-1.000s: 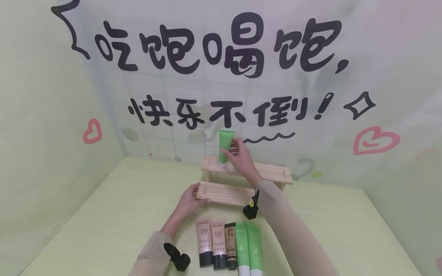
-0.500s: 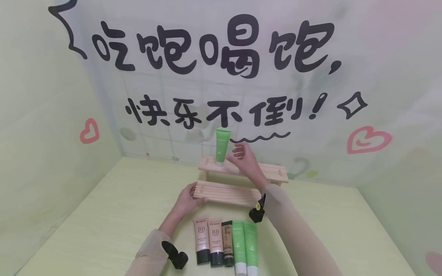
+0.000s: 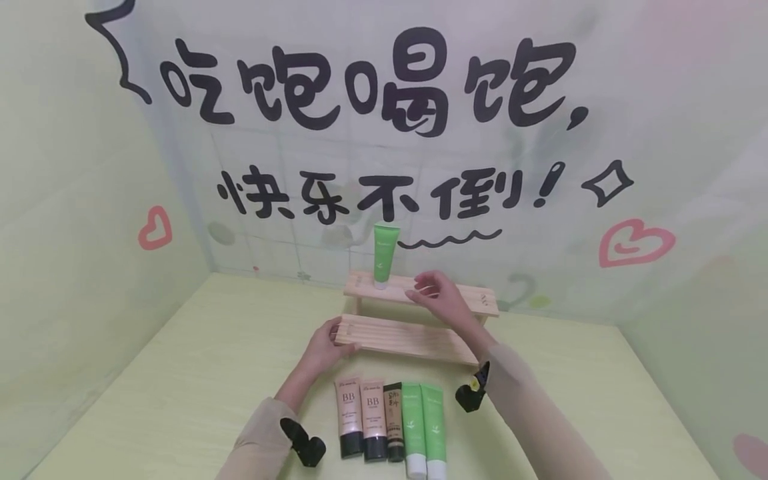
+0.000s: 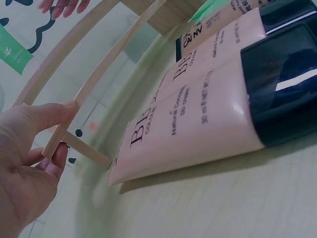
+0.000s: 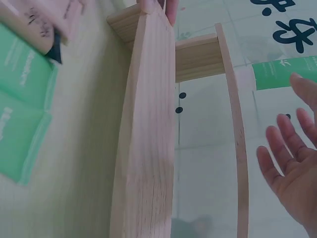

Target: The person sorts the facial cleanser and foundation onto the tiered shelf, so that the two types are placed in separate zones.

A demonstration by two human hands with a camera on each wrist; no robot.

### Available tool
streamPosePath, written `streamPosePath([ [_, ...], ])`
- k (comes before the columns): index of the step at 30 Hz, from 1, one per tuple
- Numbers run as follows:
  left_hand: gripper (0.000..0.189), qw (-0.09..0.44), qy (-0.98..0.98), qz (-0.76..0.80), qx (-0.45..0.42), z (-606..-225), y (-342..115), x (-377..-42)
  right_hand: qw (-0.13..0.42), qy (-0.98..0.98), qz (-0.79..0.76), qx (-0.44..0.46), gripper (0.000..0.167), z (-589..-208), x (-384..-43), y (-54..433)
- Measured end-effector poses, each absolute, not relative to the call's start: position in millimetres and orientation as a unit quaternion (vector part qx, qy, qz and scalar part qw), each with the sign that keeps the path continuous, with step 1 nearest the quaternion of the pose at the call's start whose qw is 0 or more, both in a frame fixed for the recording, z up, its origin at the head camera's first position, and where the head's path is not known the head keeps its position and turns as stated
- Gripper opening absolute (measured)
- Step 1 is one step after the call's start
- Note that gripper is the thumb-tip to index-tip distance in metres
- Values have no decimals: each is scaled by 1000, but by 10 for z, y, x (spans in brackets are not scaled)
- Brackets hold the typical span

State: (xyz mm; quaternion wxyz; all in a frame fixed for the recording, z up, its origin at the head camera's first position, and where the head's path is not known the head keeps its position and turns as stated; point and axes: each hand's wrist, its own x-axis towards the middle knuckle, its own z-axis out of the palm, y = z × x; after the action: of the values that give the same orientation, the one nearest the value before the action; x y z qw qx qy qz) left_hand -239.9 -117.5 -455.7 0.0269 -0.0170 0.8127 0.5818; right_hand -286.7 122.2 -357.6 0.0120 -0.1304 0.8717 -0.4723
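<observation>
A green squeeze tube [image 3: 385, 255] stands upright on its white cap on the upper step of a two-step wooden rack [image 3: 414, 339], toward the left end. My left hand [image 3: 322, 348] grips the left end of the lower step; in the left wrist view the thumb [image 4: 54, 115] lies on top and fingers curl beneath the board. To the right of the standing tube, my right hand [image 3: 444, 298] hovers over the upper step, holding nothing. Its fingers are spread and relaxed in the right wrist view, apart from the tube.
A row of tubes lies in front of the rack: two pink BB cream tubes [image 3: 350, 408] with black caps, a brown tube [image 3: 393, 417], and two green tubes [image 3: 414, 423] with white caps. A printed backdrop [image 3: 288, 147] rises behind the rack on the pale table [image 3: 180, 373].
My right hand has let go of the green tube and moved away right and down. The tube stays standing on the upper step. My left hand keeps its grip on the rack.
</observation>
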Motion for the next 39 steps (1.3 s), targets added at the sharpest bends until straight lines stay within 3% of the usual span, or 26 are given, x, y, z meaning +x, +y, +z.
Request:
streamPosePath([
  [6, 76, 30, 812, 582, -17, -4543, -1187, -2395, 45, 884, -443, -146, 36, -3610, -2656, 1325],
  [20, 75, 34, 814, 579, -13, -4555, -1194, -2418, 172, 869, -442, -142, 34, -3884, -2073, 1576],
  [33, 74, 33, 810, 586, -4, -4551, -1173, -2417, 193, 875, -439, -63, 53, -4190, -1768, 1715],
  [39, 75, 37, 808, 588, -9, -4538, -1174, -2400, 164, 889, -427, -3, 58, -4294, -1670, 1720],
])
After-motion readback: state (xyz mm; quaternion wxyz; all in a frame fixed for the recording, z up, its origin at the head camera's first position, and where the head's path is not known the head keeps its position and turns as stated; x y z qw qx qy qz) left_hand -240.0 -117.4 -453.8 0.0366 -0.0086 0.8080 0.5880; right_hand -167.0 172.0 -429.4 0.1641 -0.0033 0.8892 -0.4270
